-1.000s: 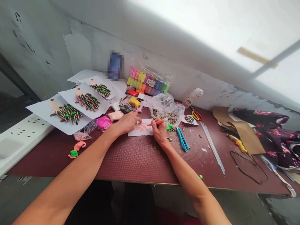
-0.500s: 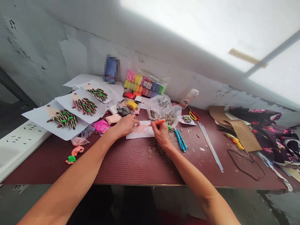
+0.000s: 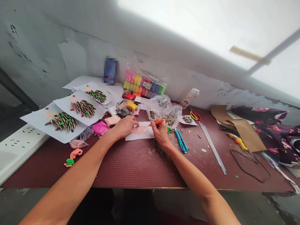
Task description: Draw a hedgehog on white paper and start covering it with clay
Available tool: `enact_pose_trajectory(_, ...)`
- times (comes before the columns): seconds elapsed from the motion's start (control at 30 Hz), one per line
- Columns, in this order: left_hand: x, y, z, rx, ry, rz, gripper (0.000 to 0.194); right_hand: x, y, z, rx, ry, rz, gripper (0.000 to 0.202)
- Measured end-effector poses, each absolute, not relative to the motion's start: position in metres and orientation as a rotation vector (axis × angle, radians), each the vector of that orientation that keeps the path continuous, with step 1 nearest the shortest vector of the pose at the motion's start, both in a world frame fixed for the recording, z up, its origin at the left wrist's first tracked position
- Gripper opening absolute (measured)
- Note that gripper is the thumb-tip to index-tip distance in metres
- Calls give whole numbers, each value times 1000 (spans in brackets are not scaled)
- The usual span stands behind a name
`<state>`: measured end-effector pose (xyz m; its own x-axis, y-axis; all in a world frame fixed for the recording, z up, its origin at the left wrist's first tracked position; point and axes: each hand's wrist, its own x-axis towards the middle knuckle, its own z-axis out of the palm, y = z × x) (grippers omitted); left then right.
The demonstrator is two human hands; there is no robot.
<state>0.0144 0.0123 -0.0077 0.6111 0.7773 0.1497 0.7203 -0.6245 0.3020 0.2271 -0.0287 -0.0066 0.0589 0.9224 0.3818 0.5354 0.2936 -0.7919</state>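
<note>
Our right hand (image 3: 160, 132) grasps an orange marker (image 3: 159, 121) in its fingers over the white paper (image 3: 142, 137) on the surface (image 3: 131, 168). Our left hand (image 3: 127, 125) lies at its left edge; whether those fingers pinch it, we cannot tell. The orange drawing (image 3: 139, 130) already has an outline and inner marks; its right end looks unfilled.

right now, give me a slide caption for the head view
Right grip holds an orange marker at an orange-red drawing on white paper, left grip at its edge.
</note>
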Motion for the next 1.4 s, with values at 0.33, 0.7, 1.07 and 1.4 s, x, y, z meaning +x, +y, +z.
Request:
enact_pose_trajectory(0.33,14,12,-9,2621,1233,390,37,229,-35,-20,-1425,-1680,355,32)
enact_pose_trajectory(0.7,13,13,-12,2637,1211,411,36,229,-33,-22,-1404,-1755,390,30)
enact_pose_trajectory(1.07,13,14,-14,2624,1205,435,36,228,-32,-22,-1404,-1798,380,31)
enact_pose_trajectory(1.4,13,15,-14,2617,1212,425,37,228,-31,-22,-1429,-1818,368,26)
